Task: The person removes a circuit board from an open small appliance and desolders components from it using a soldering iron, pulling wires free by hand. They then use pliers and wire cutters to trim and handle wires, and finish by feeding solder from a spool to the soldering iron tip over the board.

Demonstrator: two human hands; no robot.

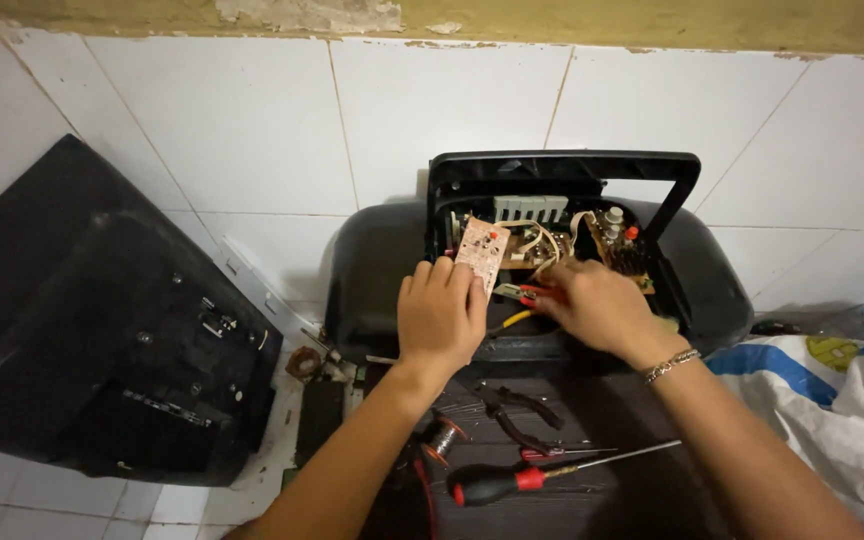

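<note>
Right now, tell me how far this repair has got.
Done: the black case is open, boards exposed. In hand: left hand steadies the small board; right hand works a red-handled tool at the wires. Left: the case is not yet closed; screwdriver lies unused.
</note>
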